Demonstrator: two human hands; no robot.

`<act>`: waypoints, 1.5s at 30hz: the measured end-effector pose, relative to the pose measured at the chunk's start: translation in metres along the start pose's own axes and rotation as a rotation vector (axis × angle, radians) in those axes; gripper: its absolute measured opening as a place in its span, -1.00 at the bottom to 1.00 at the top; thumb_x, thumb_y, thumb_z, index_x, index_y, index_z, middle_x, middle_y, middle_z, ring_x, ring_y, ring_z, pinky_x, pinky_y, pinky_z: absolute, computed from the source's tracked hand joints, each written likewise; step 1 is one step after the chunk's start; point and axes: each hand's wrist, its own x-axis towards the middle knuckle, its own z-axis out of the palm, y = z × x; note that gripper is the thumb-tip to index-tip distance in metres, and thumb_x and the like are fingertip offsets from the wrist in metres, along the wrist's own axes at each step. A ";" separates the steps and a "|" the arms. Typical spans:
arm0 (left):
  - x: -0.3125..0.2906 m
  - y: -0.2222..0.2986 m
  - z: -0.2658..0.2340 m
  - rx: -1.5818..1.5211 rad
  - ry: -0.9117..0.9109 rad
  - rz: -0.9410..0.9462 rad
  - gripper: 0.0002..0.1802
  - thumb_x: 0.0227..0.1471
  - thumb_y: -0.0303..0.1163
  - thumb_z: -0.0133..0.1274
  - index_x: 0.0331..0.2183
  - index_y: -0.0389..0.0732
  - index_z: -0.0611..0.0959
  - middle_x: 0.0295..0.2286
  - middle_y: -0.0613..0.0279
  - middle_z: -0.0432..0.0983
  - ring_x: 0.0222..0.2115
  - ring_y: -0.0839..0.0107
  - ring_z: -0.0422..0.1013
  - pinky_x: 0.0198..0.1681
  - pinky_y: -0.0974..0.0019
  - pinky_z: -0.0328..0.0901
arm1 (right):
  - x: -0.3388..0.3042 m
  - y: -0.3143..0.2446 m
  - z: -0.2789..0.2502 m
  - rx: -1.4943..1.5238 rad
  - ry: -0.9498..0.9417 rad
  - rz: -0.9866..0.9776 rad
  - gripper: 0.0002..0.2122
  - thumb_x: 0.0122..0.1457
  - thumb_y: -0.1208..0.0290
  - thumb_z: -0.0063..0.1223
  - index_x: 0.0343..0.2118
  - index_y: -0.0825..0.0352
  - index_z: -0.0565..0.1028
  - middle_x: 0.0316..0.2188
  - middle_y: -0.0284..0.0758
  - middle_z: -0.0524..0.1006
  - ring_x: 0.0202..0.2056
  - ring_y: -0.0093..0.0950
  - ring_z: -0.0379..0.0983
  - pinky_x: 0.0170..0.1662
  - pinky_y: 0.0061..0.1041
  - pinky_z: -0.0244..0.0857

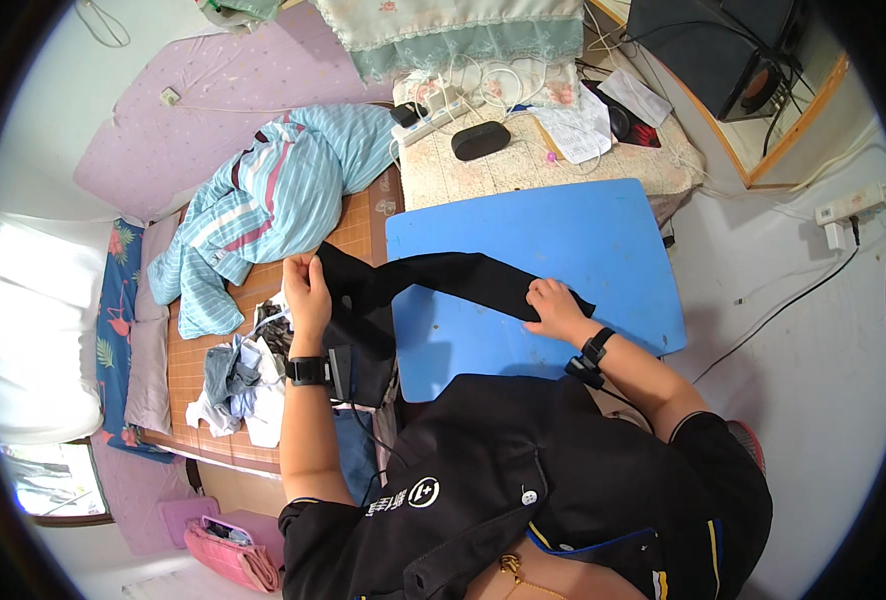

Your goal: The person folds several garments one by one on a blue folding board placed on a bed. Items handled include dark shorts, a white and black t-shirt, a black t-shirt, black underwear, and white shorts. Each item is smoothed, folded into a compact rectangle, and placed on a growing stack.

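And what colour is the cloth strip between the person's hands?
The cloth strip is black, as the head view shows.

Left hand [308, 292] and right hand [559, 309] hold black cloth [458, 274] (partly over a blue tabletop [543, 220]).

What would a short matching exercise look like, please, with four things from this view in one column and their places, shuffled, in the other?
Things:
1. Black cloth
2. Blue tabletop
3. Striped quilt
4. Black oval device

Places:
A. Heaped on the brown bed mat
B. On the pale patterned cover, at the far side of the blue tabletop
C. Held at one end by the left hand and near the other by the right hand
D. Below the length of cloth between the two hands

Pairs: 1-C; 2-D; 3-A; 4-B
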 end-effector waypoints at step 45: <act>-0.017 -0.060 -0.019 -0.160 0.048 -0.224 -0.90 0.02 -0.44 -0.08 -0.47 -0.22 0.36 -0.62 0.49 0.25 -0.61 0.75 0.11 -0.56 0.64 0.02 | -0.003 0.014 0.010 0.032 -0.008 -0.057 -0.92 -0.17 0.49 0.03 -0.55 0.35 0.43 -0.44 -0.31 0.35 -0.32 -0.35 0.27 -0.24 -0.43 0.21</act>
